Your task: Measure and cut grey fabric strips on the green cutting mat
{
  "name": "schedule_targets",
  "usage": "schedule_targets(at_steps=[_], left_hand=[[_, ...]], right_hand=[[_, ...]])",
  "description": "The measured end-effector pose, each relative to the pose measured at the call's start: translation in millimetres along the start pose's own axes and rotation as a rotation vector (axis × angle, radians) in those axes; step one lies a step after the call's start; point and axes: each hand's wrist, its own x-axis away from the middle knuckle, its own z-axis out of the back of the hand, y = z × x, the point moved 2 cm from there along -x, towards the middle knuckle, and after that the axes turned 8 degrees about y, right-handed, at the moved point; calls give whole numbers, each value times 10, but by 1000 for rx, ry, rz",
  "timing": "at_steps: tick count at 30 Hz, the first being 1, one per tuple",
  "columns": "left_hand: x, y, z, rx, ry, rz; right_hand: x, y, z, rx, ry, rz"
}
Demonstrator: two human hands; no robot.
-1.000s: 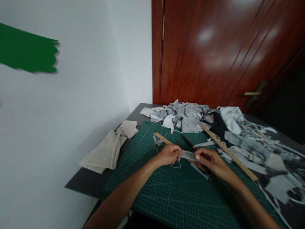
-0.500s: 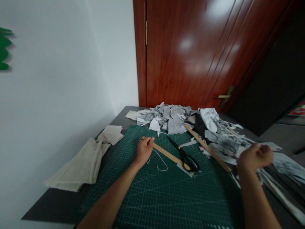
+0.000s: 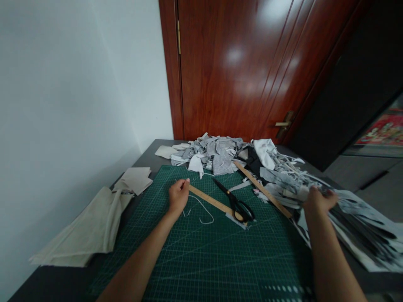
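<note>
My left hand (image 3: 179,195) is closed in a pinch over the far left end of a wooden ruler (image 3: 210,200); what sits between the fingertips is hidden. A white thread (image 3: 206,222) lies curled on the green cutting mat (image 3: 220,256) beside that ruler. Black-handled scissors (image 3: 235,203) rest partly across the ruler's near end, by a small grey fabric strip (image 3: 236,221). At the right, my right hand (image 3: 318,200) hovers over or touches grey and white fabric scraps (image 3: 280,178). Its fingers look apart, slightly blurred, and I see nothing held in them.
A second wooden ruler (image 3: 264,191) slants along the mat's right side. Scraps are heaped (image 3: 220,153) at the back, before a brown door (image 3: 233,84). Folded beige cloth (image 3: 85,228) lies at the left by the wall (image 3: 63,105). Dark strips (image 3: 355,228) spread at the right edge.
The view has turned a little to the right. My right hand has come down to the fabric scraps and its fingers have spread. My left hand stays at the ruler's end.
</note>
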Motion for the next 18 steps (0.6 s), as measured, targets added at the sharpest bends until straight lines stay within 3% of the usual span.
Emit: schedule_targets(at_steps=[2,4,6,9,11,15,18], left_hand=[[-7,-8,-2,4,8,6],[8,4,-4,-9,-4,-5],[41,41,-2,-56,-26,-36],[104,134,5,-179,-72,-118],[143,214,5,-224,-145,-223],[231,341,-12,-171,-473,-500],[275,355,-16,-157,-645,-581]], right_hand=[[82,12,-32,106,113,9],[219,-25,-149,195,141,64],[409,-101,-362,233,12,168],[752,-233,-735,238,-329,362],[950,-301,-910,273,-488,463],[1119,-372,-1023,402,-633,550],[1105,-401,-992,493,-651,536]])
